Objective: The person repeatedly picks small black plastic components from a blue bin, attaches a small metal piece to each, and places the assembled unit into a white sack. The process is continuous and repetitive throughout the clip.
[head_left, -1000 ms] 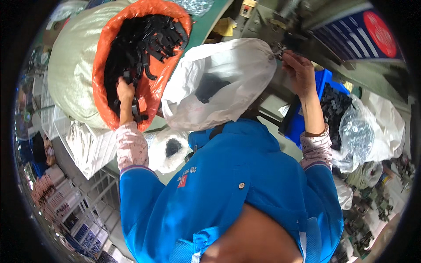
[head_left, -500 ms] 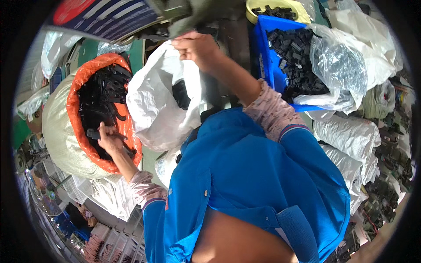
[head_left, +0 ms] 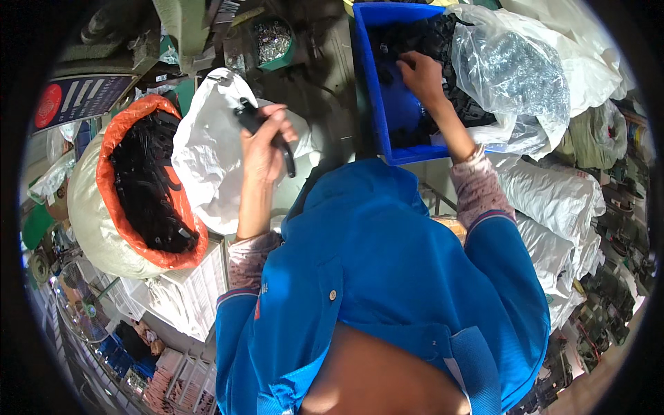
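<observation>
My left hand (head_left: 261,149) is closed round a long, slightly curved black plastic part (head_left: 286,158), holding it above the white sack (head_left: 207,149). The part looks like a handle, but its exact kind cannot be made out. My right hand (head_left: 423,77) reaches into the blue bin (head_left: 371,90), its fingers bent and drawn together at the small black pieces (head_left: 460,90). What lies between those fingertips is too small to tell. To the left of the white sack, an orange-lined sack (head_left: 113,207) holds many black curved parts (head_left: 146,183).
A green tub (head_left: 290,61) of small shiny metal pieces stands on the bench beyond the white sack. Clear plastic bagging (head_left: 529,79) drapes over the blue bin's right side. Stuffed white sacks (head_left: 546,197) lie at the right. A printed board (head_left: 76,102) is at the upper left.
My left hand has come out of the orange-lined sack and moved right with the black part. My right hand has gone from above the white sack into the blue bin. The view has shifted.
</observation>
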`<action>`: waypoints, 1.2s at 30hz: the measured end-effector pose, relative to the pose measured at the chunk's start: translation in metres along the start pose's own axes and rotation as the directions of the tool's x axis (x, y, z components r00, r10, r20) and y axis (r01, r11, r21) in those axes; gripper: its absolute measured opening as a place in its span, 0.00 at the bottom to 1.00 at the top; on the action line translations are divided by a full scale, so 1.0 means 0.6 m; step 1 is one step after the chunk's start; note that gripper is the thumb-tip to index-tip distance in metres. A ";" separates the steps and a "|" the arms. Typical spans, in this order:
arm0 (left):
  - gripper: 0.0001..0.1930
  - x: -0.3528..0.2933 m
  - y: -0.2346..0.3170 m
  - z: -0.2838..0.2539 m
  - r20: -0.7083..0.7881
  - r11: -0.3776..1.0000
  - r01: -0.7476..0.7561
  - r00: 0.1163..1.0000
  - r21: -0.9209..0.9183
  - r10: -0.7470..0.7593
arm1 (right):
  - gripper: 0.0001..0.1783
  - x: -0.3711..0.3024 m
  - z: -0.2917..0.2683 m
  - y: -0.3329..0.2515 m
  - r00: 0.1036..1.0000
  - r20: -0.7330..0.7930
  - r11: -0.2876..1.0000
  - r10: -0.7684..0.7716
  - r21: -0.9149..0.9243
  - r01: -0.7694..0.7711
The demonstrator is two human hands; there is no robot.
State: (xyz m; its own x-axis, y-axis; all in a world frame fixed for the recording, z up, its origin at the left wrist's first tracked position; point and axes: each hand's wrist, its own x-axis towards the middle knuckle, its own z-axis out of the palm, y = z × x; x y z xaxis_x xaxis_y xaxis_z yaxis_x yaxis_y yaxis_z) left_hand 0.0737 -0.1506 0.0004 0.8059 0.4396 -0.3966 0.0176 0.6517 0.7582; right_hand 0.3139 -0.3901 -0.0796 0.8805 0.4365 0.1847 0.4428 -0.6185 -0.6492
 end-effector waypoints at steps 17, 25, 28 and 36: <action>0.10 0.042 -0.131 0.169 0.054 0.983 -0.114 0.993 0.146 0.107 | 0.17 -0.098 -0.080 -0.124 0.911 0.334 0.876 -0.242 0.479 0.057; 0.07 0.035 -0.097 0.155 0.181 0.981 0.117 0.980 -0.154 -0.088 | 0.07 -0.006 -0.055 0.058 0.539 0.805 0.731 -0.246 -0.211 0.649; 0.07 0.028 -0.103 0.142 0.176 0.978 0.106 0.982 -0.178 -0.074 | 0.07 -0.041 -0.015 0.094 0.606 0.782 0.717 -0.144 -0.340 0.609; 0.07 0.028 -0.122 0.123 0.161 0.985 -0.016 0.986 -0.175 0.044 | 0.07 -0.011 -0.017 0.094 0.666 0.731 0.943 -0.149 -0.097 0.318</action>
State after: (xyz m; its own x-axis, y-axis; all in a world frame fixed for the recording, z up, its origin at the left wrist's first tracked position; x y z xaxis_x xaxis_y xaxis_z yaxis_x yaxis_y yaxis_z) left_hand 0.1294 -0.2365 -0.0234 0.8908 0.3625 -0.2740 -0.0984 0.7427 0.6624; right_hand 0.3349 -0.4342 -0.1099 0.3961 0.8608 -0.3197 0.7139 -0.5077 -0.4823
